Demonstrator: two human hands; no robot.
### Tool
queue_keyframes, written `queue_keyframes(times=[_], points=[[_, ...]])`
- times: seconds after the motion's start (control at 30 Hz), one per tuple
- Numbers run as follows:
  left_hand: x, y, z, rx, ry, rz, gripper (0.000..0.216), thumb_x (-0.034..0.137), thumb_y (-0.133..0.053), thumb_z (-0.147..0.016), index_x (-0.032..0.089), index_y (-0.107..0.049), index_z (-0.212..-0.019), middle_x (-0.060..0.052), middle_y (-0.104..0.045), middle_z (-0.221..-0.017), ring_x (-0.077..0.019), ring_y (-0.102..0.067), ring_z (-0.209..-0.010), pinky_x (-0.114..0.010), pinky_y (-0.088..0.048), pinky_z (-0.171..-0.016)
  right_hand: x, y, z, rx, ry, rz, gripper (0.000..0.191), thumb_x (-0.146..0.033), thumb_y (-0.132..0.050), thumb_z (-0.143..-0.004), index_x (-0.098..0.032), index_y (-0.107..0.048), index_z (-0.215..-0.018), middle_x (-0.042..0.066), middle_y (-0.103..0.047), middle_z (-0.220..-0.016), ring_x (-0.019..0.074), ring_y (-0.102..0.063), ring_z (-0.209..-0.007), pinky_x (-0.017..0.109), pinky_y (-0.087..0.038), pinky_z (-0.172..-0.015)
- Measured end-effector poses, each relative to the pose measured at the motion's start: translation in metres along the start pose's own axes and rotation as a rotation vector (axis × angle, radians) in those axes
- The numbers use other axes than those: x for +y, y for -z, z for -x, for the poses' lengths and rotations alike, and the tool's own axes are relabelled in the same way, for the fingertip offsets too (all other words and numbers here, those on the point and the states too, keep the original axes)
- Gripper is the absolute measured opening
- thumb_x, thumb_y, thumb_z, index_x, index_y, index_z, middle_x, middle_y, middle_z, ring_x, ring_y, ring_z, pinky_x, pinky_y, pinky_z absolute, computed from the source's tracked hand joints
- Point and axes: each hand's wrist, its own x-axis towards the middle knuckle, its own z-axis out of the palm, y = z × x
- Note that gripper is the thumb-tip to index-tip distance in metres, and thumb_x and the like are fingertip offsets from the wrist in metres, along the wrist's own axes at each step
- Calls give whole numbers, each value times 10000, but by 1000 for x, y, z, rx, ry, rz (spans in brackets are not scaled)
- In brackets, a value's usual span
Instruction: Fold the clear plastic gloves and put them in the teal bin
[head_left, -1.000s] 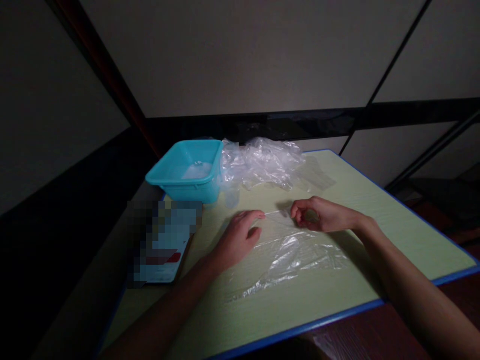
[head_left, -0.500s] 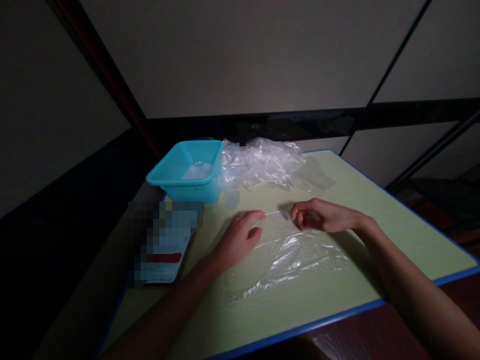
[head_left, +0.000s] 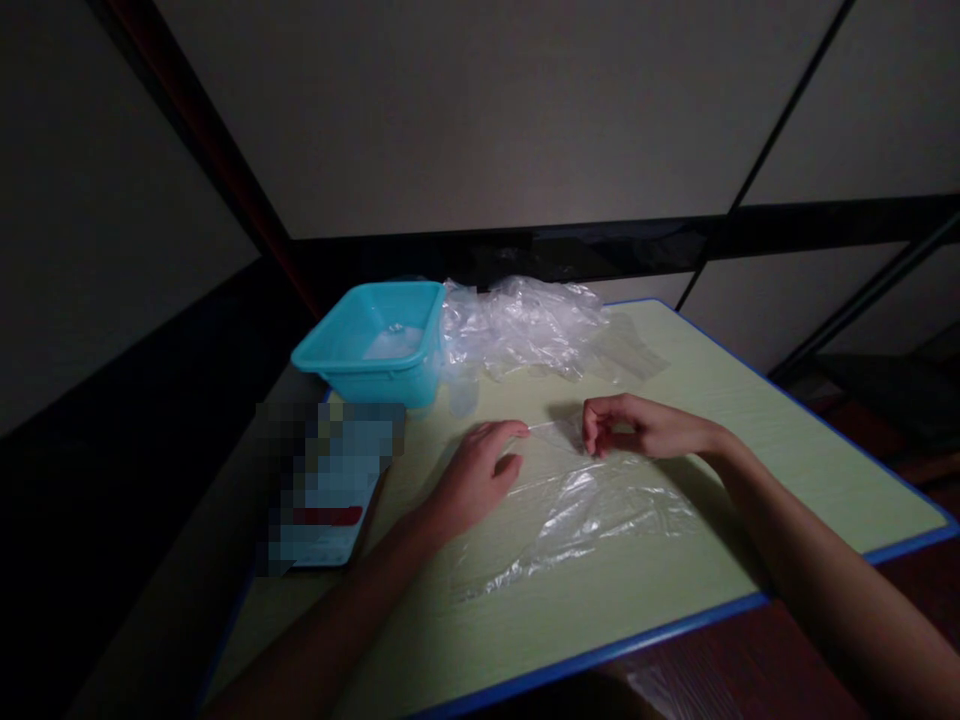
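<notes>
A thin clear plastic bag (head_left: 581, 510) lies flat and wrinkled on the table in front of me. My left hand (head_left: 480, 475) rests at its far left corner, fingers stretched out and thumb apart, with the fingertips touching the film's edge. Over the far side of the bag, my right hand (head_left: 619, 425) is bent at the wrist, its fingers curled down and closed at the film. The bag's upper edge runs between both sets of fingertips. Exactly how the right fingertips grip the film is hard to see.
A turquoise basin (head_left: 360, 385) with something whitish inside stands at the back left. Beside it are a clear cup (head_left: 463, 392) and a heap of crumpled clear plastic (head_left: 536, 325). A partly blurred tablet-like device (head_left: 337, 490) lies left on the blue-edged table (head_left: 810, 450).
My right hand has lifted slightly and its fingers have curled closer together at the film. My left hand stays in place on the bag.
</notes>
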Motion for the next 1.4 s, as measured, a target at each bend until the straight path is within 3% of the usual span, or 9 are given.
queue_keyframes(times=[0.43,0.8,1.13,1.4], points=[[-1,0,1,2,23,59,309,12,-512,-708,182,-579,-956,-56,-628,-1013,-195,-552,-997,-362,-404,-914,3,1,-2,-74,-89,-67,204,22,-419,-669,-147,-520,-719,2,-582,-695,104,-560,-646,269,-454,-632],[-2,4,-3,8,108,198,255,22,-490,-716,166,-594,-899,-49,-637,-955,-169,-582,-949,-283,-459,-820,4,6,1,-93,-143,-30,231,11,-390,-596,-153,-525,-687,-16,-544,-635,105,-541,-610,253,-427,-582],[-2,5,-4,71,130,235,202,54,-497,-711,176,-585,-848,-48,-642,-956,-170,-584,-949,-279,-458,-811,9,14,0,214,1,59,225,-7,-398,-653,-172,-492,-773,48,-657,-805,161,-606,-788,307,-448,-709],[1,5,-1,72,84,214,210,34,-485,-730,185,-611,-803,-37,-665,-929,-165,-580,-948,-295,-423,-850,13,9,-2,215,3,349,310,21,-363,-591,-187,-478,-790,53,-669,-892,169,-612,-858,282,-435,-717]])
